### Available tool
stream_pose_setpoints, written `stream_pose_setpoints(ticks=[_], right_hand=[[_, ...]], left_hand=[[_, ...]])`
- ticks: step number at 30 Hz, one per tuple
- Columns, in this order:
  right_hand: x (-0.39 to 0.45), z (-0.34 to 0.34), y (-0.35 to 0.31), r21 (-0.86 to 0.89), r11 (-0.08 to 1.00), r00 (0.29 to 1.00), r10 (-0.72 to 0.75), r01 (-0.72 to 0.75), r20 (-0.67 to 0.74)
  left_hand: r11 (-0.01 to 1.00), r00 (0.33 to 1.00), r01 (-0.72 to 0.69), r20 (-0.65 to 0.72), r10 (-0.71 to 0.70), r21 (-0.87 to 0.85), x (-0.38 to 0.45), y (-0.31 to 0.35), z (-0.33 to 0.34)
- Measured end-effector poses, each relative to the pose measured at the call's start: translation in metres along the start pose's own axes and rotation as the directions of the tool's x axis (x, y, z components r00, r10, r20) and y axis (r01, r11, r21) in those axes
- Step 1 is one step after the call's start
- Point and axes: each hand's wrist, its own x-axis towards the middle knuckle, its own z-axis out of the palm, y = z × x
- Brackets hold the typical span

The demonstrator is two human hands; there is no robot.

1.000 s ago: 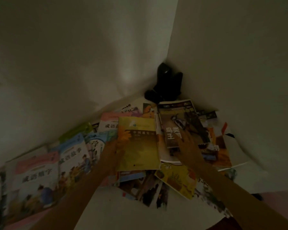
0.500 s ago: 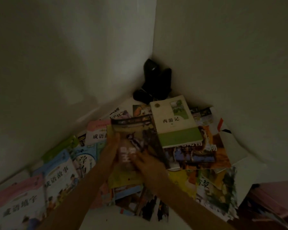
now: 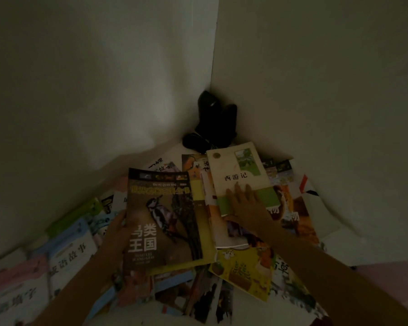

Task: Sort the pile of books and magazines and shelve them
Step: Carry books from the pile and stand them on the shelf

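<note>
Shifting right hand onto white-green book, fingers spread, left hand now alone pinching bird book

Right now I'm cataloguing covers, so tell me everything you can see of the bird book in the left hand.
The bird book is a thin softcover with a dark brown glossy-looking cover showing a woodpecker on a trunk, a yellow title band near the top and large white characters lower left. It is closed, cover up, tilted toward the camera. The left hand grips its left edge; it overlaps a yellow book beneath.
</note>
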Motion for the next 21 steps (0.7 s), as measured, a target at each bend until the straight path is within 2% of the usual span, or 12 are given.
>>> stream_pose_setpoints(ticks=[2, 4, 7, 9, 11, 13, 14, 16, 18, 20, 21], right_hand=[[0.002, 0.008, 0.001, -0.086, 0.995, 0.998, -0.043, 0.040, -0.037], [0.005, 0.016, 0.003, -0.157, 0.982, 0.975, -0.129, 0.101, -0.178], [-0.004, -0.021, -0.017, 0.037, 0.997, 0.951, -0.048, 0.062, -0.305], [-0.009, -0.032, -0.037, 0.201, 0.971, 0.941, -0.055, 0.128, -0.333], [-0.024, -0.034, -0.067, 0.219, 0.967, 0.915, -0.031, 0.129, -0.402], [-0.041, -0.029, -0.098, 0.350, 0.920, 0.935, -0.047, 0.178, -0.352], [-0.048, -0.019, -0.113, 0.318, 0.930, 0.927, -0.060, 0.187, -0.370], [-0.061, -0.003, -0.141, 0.217, 0.952, 0.921, -0.124, 0.215, -0.369], [-0.072, -0.002, -0.163, 0.205, 0.923, 0.934, -0.279, 0.325, -0.225], [-0.076, 0.008, -0.160, 0.140, 0.917, 0.897, -0.320, 0.374, -0.303], [-0.075, 0.007, -0.152, 0.178, 0.911, 0.892, -0.296, 0.371, -0.342]], left_hand=[[1.000, 1.000, 0.012, 0.004, -0.012, -0.016, -0.001, 0.000, 0.000], [1.000, 1.000, 0.014, 0.012, -0.014, -0.027, -0.005, 0.003, 0.000], [0.998, 0.999, 0.019, 0.049, -0.016, -0.054, -0.008, 0.004, 0.002], [0.993, 0.996, 0.031, 0.081, -0.021, -0.116, -0.013, 0.005, 0.006], [0.986, 0.994, 0.041, 0.111, -0.023, -0.161, -0.021, 0.009, 0.011], [0.963, 0.989, 0.104, 0.127, -0.074, -0.249, -0.026, 0.013, 0.017], [0.943, 0.981, 0.156, 0.160, -0.112, -0.294, -0.027, 0.014, 0.018], [0.941, 0.966, 0.167, 0.239, -0.097, -0.295, -0.023, 0.013, 0.017], [0.966, 0.952, 0.118, 0.304, -0.044, -0.229, -0.027, 0.018, 0.019], [0.988, 0.952, 0.002, 0.303, 0.045, -0.154, -0.027, 0.018, 0.019], [0.990, 0.954, -0.052, 0.288, 0.088, -0.131, -0.022, 0.011, 0.019]])
